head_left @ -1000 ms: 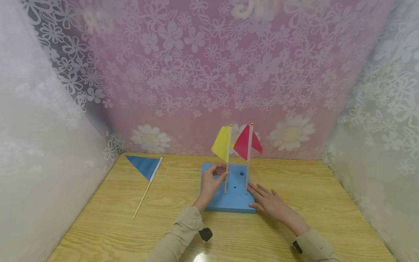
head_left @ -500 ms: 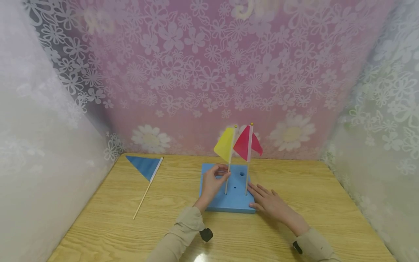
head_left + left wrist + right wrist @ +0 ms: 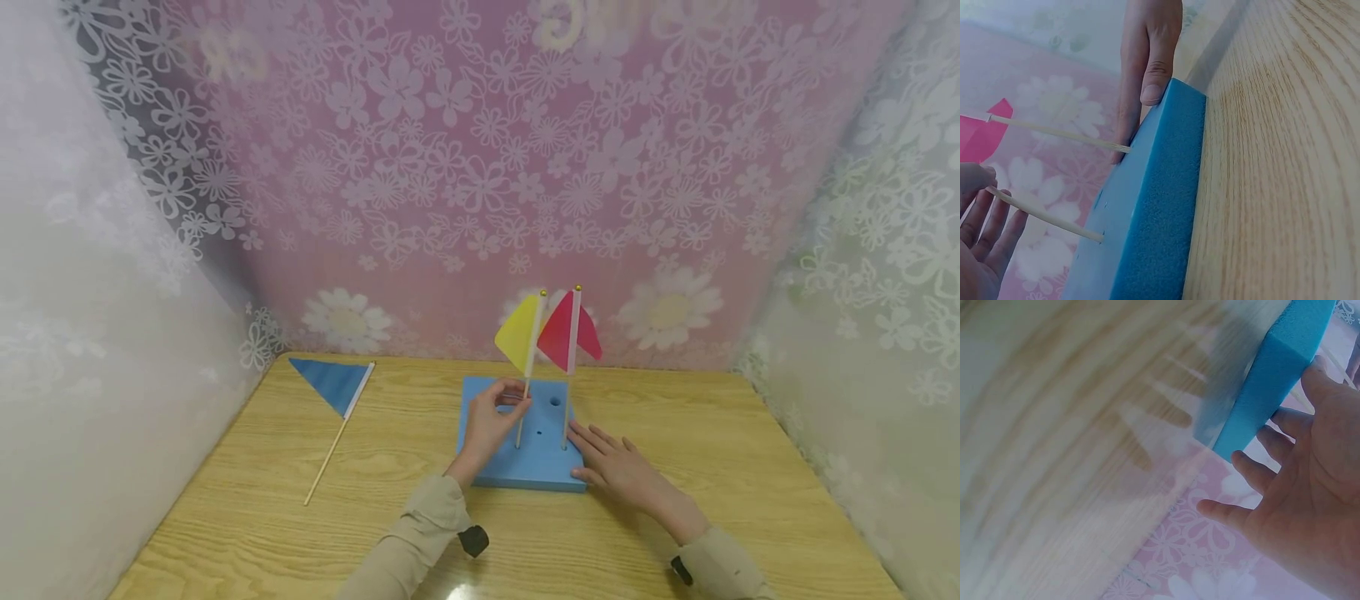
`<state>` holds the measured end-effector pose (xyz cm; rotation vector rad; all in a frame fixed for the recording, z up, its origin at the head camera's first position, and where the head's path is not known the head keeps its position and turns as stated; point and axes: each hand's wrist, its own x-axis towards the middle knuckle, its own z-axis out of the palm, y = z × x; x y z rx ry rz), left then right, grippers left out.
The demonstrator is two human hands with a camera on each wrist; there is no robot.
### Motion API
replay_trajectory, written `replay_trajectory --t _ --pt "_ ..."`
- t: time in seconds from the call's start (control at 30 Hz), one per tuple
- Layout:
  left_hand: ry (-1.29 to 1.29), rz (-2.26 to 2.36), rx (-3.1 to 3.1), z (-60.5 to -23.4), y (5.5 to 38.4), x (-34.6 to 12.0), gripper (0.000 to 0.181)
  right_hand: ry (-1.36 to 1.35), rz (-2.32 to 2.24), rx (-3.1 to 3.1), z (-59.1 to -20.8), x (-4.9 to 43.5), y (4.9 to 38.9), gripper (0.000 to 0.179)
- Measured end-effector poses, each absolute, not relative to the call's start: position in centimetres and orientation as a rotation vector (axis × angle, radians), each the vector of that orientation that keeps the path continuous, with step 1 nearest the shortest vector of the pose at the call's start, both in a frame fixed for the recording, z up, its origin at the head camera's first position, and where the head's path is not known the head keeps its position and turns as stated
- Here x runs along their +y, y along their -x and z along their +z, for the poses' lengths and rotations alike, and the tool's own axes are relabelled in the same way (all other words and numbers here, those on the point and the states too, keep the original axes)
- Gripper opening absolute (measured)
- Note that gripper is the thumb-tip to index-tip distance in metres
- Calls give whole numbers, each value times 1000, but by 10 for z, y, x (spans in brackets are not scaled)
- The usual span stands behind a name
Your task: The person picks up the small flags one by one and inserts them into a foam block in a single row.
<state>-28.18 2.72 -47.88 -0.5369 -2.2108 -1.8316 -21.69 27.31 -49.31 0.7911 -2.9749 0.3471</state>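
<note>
A blue foam block (image 3: 536,467) lies on the table with holes in its top. The yellow flag (image 3: 519,335) stands in a hole at the block's front left, its stick leaning to the right. My left hand (image 3: 491,427) pinches that stick partway up between thumb and fingers. To its right a red flag (image 3: 558,335) stands nearly upright in another hole. My right hand (image 3: 626,475) rests against the block's right edge, its fingers extended. In the left wrist view the yellow flag's stick (image 3: 1054,219) looks slightly bowed.
A blue flag (image 3: 333,387) on a wooden stick lies on the left part of the wooden table (image 3: 247,517). Two more holes show in the block's top, one larger near the back right. A pink flowered sheet (image 3: 450,167) hangs behind the table.
The yellow flag's top has tilted to the right, toward the red flag, and my left hand has shifted slightly right with it. The right hand stays in place.
</note>
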Motion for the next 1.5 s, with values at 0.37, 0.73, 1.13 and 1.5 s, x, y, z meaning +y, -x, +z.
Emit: replay_trajectory --t 0.37,0.73,1.13,1.5 --pt "530 -1800 -2218 -480 282 27 18 -774 344 -2981 -493 273 216 63" --pt "528 -1832 -2216 -477 281 19 24 -781 363 -2985 -494 273 218 64" --pt "329 -1747 -2140 -470 294 -56 18 -785 378 -2991 -494 274 218 65" --pt "119 -1602 -2146 -472 292 -146 22 -783 372 -2996 -491 272 216 65"
